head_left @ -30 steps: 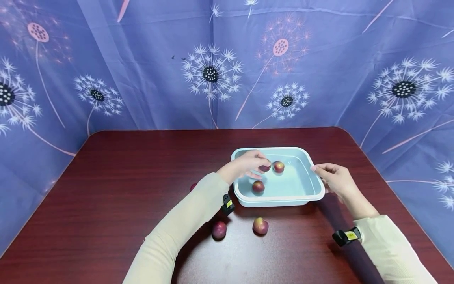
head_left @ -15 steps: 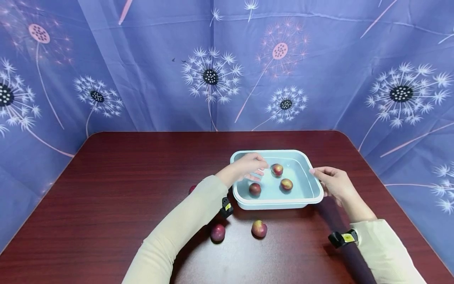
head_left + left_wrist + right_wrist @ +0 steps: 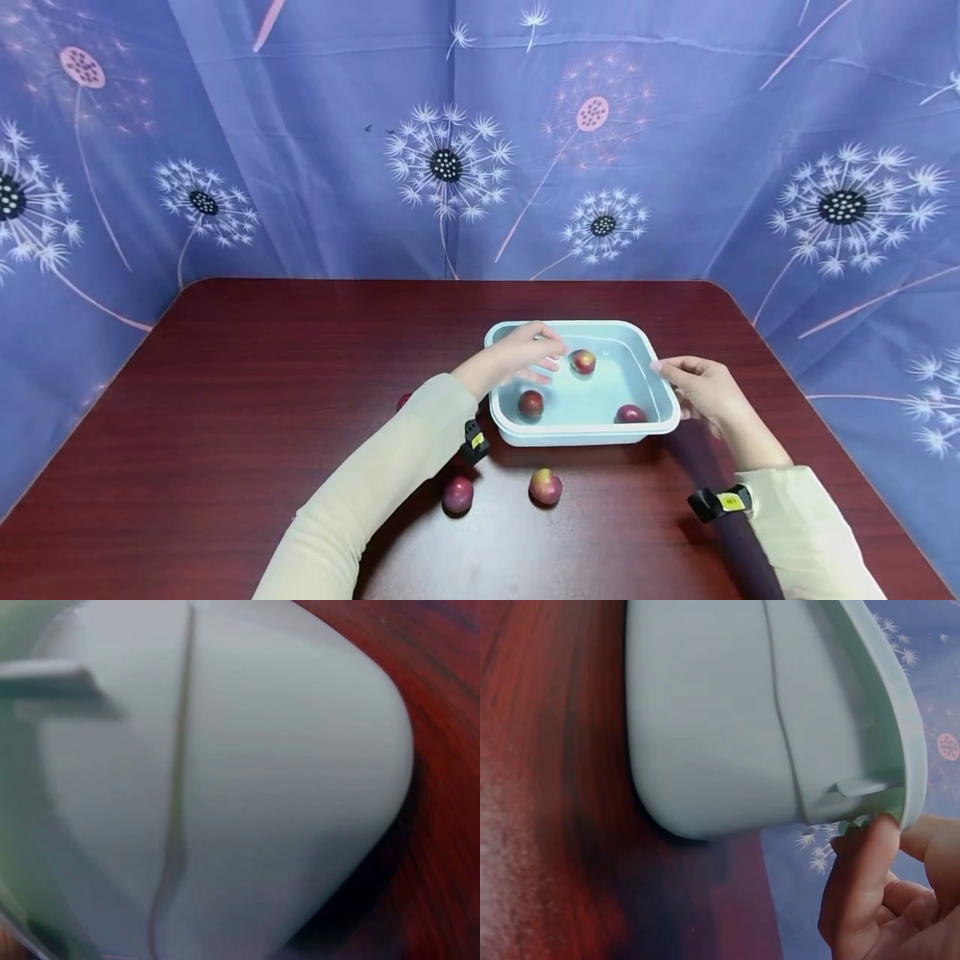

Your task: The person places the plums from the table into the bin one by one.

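Note:
A pale blue plastic basin (image 3: 577, 429) stands on the table in the head view, with 3 plums inside. One plum (image 3: 582, 362) lies toward the back, another plum (image 3: 531, 404) at the front left, and a third plum (image 3: 631, 414) near the front right corner. Over the basin's left side hovers my left hand (image 3: 521, 352), holding nothing, its fingers loosely bent. My right hand (image 3: 708, 392) pinches the basin's right rim between thumb and fingers; the right wrist view shows that grip (image 3: 877, 892) under the rim. The left wrist view has only the basin's outer wall (image 3: 285, 750).
Two plums lie on the table before the basin: a dark red plum (image 3: 457, 496) and a yellow-red plum (image 3: 545, 487). Another plum (image 3: 403, 402) is mostly hidden behind the left sleeve. A blue dandelion-print cloth (image 3: 337, 150) hangs behind the dark red wooden table (image 3: 262, 375).
My left hand has let go of a plum inside the basin. That plum has rolled to the front right corner. My right hand keeps its hold on the rim.

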The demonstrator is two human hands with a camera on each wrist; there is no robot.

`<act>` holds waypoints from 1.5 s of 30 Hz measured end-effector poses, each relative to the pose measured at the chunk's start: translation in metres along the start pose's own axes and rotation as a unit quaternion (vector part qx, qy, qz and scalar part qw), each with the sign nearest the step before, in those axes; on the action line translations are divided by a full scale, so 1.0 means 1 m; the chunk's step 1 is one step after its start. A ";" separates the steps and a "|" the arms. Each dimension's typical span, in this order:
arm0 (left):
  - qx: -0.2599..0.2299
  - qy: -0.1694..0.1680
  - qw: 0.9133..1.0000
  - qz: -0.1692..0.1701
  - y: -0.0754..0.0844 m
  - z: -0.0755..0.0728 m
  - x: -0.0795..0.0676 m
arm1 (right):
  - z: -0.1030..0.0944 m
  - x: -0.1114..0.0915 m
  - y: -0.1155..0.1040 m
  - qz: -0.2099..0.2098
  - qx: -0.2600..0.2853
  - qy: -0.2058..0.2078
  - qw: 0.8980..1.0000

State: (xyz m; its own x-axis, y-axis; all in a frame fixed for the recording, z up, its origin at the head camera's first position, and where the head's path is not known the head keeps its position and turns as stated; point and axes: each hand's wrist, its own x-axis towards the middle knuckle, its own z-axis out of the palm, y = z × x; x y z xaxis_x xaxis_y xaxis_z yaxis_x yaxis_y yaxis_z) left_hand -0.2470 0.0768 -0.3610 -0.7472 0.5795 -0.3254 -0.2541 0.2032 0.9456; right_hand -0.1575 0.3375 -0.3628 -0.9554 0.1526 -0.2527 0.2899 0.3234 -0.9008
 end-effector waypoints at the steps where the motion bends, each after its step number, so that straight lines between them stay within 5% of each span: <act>1: -0.001 -0.003 1.000 0.003 -0.001 -0.001 -0.001 | 0.000 0.001 -0.001 0.002 -0.004 -0.003 1.000; 24: -0.052 -0.010 0.997 0.060 0.002 -0.009 -0.010 | -0.003 -0.001 -0.001 0.015 -0.011 -0.048 0.999; 45: 0.089 0.004 0.990 0.106 0.012 -0.036 -0.058 | -0.011 -0.002 0.004 -0.016 0.036 -0.092 0.995</act>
State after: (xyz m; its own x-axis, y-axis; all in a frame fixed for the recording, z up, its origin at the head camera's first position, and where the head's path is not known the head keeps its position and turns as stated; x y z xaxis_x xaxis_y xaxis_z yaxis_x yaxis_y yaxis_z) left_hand -0.2293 0.0171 -0.3304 -0.7771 0.6181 -0.1187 0.0212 0.2142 0.9766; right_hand -0.1538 0.3491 -0.3616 -0.9602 -0.0331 -0.2774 0.2600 0.2575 -0.9306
